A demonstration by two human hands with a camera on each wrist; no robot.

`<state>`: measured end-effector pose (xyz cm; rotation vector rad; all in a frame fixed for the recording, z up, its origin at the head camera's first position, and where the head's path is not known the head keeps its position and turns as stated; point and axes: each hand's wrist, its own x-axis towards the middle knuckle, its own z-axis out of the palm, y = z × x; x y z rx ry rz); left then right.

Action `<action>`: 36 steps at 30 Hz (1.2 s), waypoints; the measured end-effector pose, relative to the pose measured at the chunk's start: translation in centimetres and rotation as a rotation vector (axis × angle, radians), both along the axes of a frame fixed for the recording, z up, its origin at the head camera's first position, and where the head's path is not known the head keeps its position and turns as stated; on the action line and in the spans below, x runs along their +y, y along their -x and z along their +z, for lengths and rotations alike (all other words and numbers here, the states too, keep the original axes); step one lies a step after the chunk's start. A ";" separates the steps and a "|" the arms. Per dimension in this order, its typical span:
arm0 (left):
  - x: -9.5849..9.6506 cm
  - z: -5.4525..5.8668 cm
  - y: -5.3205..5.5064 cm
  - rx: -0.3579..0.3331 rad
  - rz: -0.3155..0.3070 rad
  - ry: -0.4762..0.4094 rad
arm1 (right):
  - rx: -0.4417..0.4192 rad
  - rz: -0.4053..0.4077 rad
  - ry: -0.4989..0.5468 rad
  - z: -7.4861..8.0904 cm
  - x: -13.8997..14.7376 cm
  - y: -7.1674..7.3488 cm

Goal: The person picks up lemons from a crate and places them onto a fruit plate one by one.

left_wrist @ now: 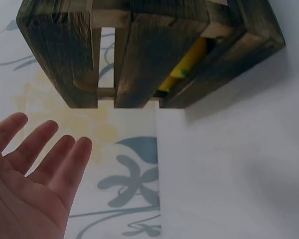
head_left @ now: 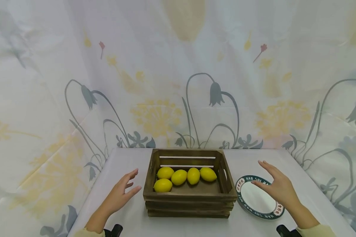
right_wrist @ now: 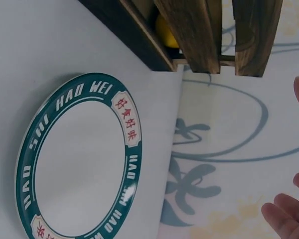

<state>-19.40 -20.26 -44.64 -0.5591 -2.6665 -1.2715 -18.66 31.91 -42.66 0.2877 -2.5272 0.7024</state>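
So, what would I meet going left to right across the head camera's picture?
Left hand, brown slatted wooden crate holding five oval yellow lemons, round white green-rimmed plate.

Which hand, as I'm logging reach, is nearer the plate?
Right. The right hand is raised by the plate, overlapping its right side in the head view; the left hand is farther off, on the other side of the wooden crate.

Five lemons (head_left: 179, 177), one wooden crate (head_left: 190, 198), one plate (head_left: 256, 197), one table (head_left: 130, 214)
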 end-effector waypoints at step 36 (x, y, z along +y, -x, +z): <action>1.9 0.2 0.9 -0.247 -0.044 -0.261 | -0.073 0.144 0.132 3.4 -4.4 3.5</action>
